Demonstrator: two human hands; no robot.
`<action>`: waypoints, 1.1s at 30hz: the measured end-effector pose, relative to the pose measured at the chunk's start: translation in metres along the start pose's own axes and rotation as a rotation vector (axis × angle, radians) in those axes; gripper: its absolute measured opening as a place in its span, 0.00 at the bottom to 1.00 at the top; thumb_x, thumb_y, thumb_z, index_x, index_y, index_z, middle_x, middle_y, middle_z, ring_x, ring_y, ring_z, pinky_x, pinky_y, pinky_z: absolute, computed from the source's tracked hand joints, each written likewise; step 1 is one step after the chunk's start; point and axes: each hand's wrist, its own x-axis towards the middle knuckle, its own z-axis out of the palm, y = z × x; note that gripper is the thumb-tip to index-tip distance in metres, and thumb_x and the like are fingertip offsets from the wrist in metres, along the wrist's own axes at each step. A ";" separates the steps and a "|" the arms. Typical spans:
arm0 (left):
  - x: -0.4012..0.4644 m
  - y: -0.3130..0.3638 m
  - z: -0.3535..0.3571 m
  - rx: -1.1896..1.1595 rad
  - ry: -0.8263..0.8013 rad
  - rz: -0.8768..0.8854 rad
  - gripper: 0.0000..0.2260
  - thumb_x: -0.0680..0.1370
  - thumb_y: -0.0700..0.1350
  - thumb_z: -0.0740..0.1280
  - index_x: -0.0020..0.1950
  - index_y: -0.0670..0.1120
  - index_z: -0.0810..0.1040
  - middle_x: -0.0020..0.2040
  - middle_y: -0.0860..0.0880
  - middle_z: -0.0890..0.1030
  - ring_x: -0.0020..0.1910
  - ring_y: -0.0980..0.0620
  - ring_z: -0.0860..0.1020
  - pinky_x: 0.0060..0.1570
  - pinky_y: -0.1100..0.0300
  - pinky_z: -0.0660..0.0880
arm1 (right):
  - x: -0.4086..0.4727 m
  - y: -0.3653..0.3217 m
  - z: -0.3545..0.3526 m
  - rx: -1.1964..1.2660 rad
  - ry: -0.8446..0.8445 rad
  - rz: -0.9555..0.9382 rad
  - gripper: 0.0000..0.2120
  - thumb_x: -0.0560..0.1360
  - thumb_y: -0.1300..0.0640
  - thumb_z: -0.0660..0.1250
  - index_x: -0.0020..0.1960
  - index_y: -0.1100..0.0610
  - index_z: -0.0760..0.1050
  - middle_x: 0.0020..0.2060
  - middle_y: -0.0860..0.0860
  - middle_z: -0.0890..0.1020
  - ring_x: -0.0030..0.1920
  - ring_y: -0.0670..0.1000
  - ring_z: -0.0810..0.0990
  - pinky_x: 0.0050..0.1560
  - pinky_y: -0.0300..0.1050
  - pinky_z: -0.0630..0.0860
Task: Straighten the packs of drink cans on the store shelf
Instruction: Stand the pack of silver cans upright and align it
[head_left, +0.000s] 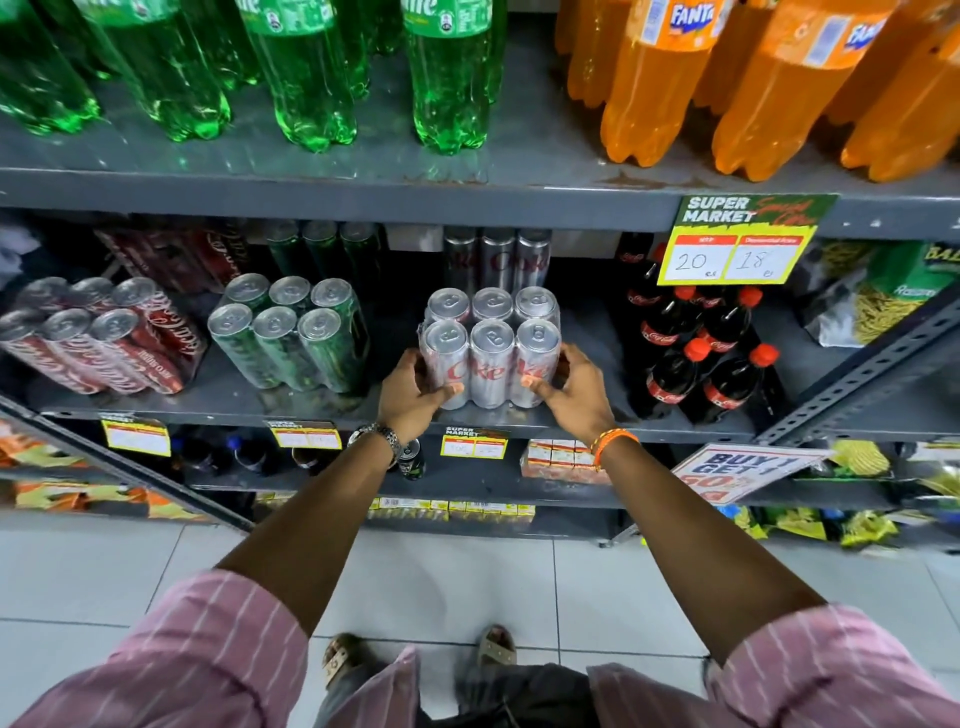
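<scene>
A shrink-wrapped pack of silver cola cans stands upright near the front of the grey middle shelf. My left hand grips its left side and my right hand grips its right side, thumbs on the front cans. To the left sits a pack of green cans, turned at an angle. Further left a pack of red cola cans leans, also skewed. More silver cans stand behind the held pack.
Small dark cola bottles stand close on the right of the pack. A yellow price sign hangs from the upper shelf, which carries green bottles and orange bottles. A slanted metal upright crosses at the right.
</scene>
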 end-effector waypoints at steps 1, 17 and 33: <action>-0.004 0.000 0.000 -0.003 0.006 0.005 0.26 0.69 0.47 0.78 0.63 0.44 0.73 0.55 0.49 0.81 0.51 0.53 0.79 0.52 0.61 0.74 | -0.001 0.001 -0.001 0.001 -0.004 -0.003 0.25 0.68 0.55 0.79 0.62 0.55 0.76 0.58 0.50 0.84 0.59 0.50 0.83 0.65 0.53 0.79; -0.017 0.001 0.000 -0.029 0.002 0.015 0.22 0.73 0.42 0.74 0.65 0.43 0.74 0.59 0.46 0.83 0.50 0.52 0.81 0.51 0.61 0.80 | -0.012 0.006 0.000 -0.012 0.020 -0.004 0.25 0.67 0.54 0.80 0.62 0.52 0.76 0.58 0.50 0.84 0.59 0.50 0.83 0.62 0.54 0.81; -0.017 0.001 -0.017 -0.114 -0.195 0.000 0.24 0.73 0.37 0.73 0.67 0.40 0.71 0.60 0.47 0.81 0.57 0.50 0.81 0.63 0.49 0.78 | -0.021 0.005 0.010 0.053 0.103 0.064 0.24 0.67 0.58 0.79 0.60 0.55 0.76 0.57 0.55 0.84 0.59 0.56 0.83 0.63 0.61 0.79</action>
